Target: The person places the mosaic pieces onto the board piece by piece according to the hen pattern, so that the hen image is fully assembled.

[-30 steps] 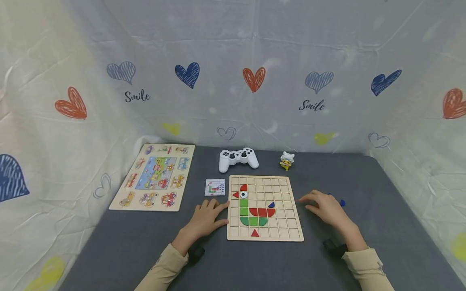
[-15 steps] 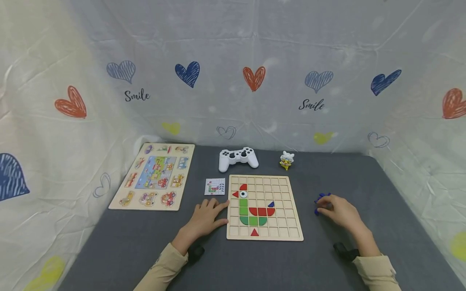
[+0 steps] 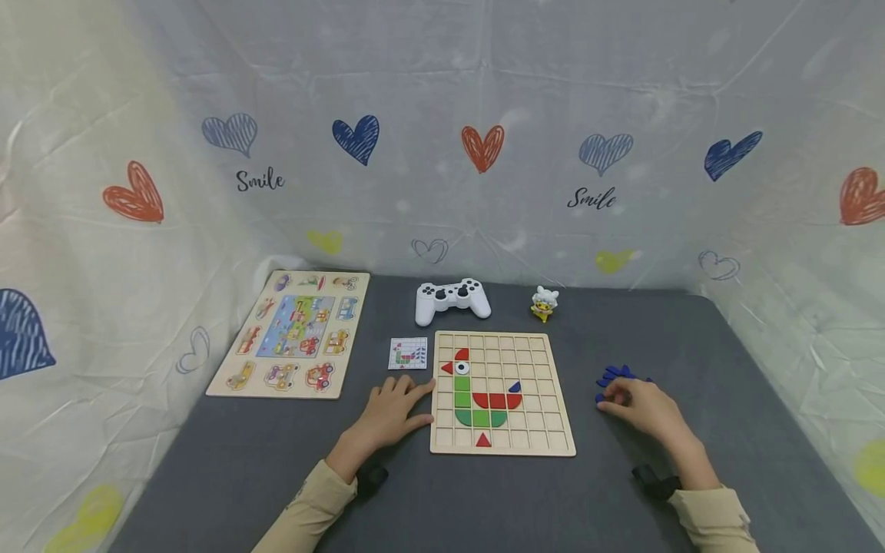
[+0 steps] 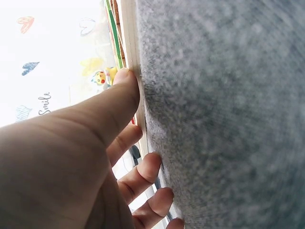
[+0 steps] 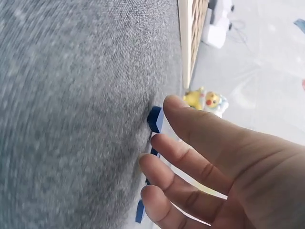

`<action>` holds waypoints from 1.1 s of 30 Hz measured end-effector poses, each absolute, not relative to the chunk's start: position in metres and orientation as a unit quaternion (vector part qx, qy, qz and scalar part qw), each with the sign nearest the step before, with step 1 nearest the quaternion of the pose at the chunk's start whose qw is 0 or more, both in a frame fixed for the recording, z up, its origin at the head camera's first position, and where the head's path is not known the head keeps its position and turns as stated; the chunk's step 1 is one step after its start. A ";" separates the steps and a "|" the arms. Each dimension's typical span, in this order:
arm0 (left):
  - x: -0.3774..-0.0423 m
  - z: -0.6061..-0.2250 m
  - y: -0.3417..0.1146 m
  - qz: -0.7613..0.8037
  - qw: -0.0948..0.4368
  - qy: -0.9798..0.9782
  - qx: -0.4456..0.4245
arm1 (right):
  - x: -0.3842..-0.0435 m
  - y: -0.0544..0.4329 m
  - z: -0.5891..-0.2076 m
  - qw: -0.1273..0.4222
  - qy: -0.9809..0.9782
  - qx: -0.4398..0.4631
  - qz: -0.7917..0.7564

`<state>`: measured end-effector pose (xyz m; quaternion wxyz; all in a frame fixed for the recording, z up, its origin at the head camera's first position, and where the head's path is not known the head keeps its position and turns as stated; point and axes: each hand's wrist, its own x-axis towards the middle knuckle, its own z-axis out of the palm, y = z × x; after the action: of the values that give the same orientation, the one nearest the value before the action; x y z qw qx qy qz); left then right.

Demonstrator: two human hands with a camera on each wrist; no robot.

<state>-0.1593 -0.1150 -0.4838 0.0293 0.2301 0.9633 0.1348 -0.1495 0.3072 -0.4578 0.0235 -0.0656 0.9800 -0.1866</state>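
Note:
My left hand rests at the left edge of a wooden grid board, thumb and index fingertip against its side. In the left wrist view the thumb lies along that edge. On the board, red, green and blue pieces and a round eye form a bird shape; a red triangle sits in the bottom row. My right hand is to the board's right, its fingers loosely bent over several blue pieces. One blue piece stands right by its thumb and index fingertips.
A picture card lies left of the board. Farther left is a wooden vehicle puzzle. Behind the board are a white game controller and a small yellow-and-white figure. A printed curtain stands behind the table.
My right hand has moved right, away from the board's edge, to the blue pieces, and its thumb and index finger have come in around one. The left hand has stayed in place.

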 end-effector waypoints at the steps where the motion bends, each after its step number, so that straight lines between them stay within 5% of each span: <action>1: -0.159 -0.484 -0.115 0.135 0.030 0.963 0.230 | -0.151 0.306 -0.458 0.021 0.980 -0.066 -0.187; 33: -0.158 -0.482 -0.115 0.141 0.034 0.962 0.232 | -0.184 0.242 -0.457 -0.032 0.971 -0.142 -0.189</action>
<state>-0.1582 -0.1150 -0.4821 0.0342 0.2316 0.9620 0.1407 -0.1844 0.2418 -0.4570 -0.0323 -0.1421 0.9712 -0.1885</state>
